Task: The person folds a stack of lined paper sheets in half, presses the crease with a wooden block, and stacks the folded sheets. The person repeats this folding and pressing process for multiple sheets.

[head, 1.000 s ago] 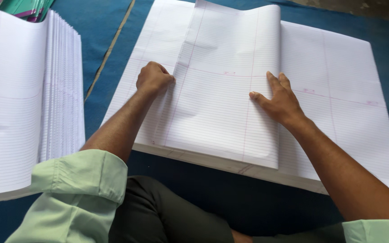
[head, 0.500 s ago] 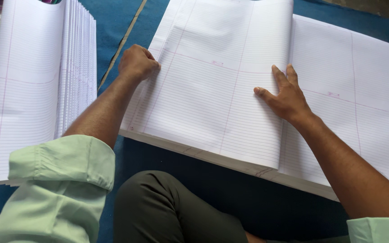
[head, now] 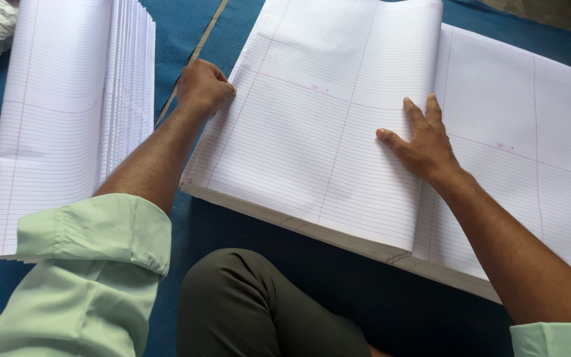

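Curled into a loose fist, the left hand presses the left edge of the folded ruled sheet, while the right hand lies flat and open near its fold. Uneven pressure could crease it crooked, I judge. Two paper piles show: a fanned stack at left, a big pile beneath.

The left hand is curled into a loose fist, knuckles up, at the end of a forearm stretched forward with a pale green sleeve rolled above the elbow. The right hand lies flat, palm down, fingers spread and pointing away, its forearm reaching in from the lower right.
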